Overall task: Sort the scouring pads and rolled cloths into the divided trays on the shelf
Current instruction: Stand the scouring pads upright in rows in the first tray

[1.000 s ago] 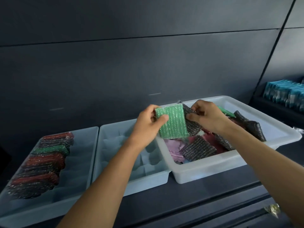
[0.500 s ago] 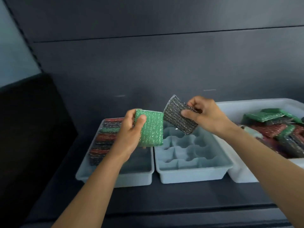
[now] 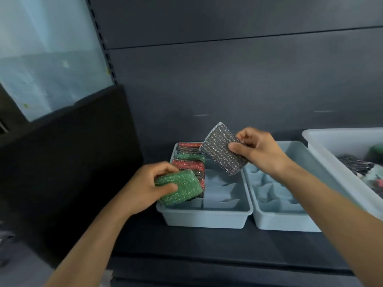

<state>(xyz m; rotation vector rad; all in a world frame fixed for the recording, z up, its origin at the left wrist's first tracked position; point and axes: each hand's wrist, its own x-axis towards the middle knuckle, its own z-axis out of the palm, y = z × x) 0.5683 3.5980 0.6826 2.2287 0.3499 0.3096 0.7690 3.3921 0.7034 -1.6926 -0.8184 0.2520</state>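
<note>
- The left hand [image 3: 145, 184] pinched a green glittery rectangular scouring pad [image 3: 179, 187], thumb on top and fingers curled beneath, low over the near left corner of the pale blue divided plastic tray [image 3: 204, 215] on the dark shelf [image 3: 186, 243].
- A row of red, green and dark mesh pads [image 3: 189, 160] stood on edge down that tray's left column, filling it nearly to the front; the right column lay bare.
- To seat the green pad well, it probably needed turning upright and sliding into the last front gap, edge first, without pushing the row over.
- The right hand [image 3: 260, 151] pinched a silver-grey woven metallic scouring pad [image 3: 222, 148] by its right edge, thumb and fingers pressed on it, tilted above the tray's far end.
- This pad would likely do best waiting clear until the green one was settled.
- A second pale blue divided tray [image 3: 275, 220] sat just beside, holding nothing visible.
- A white plastic bin [image 3: 331, 137] at the far right held more unsorted pads.
</note>
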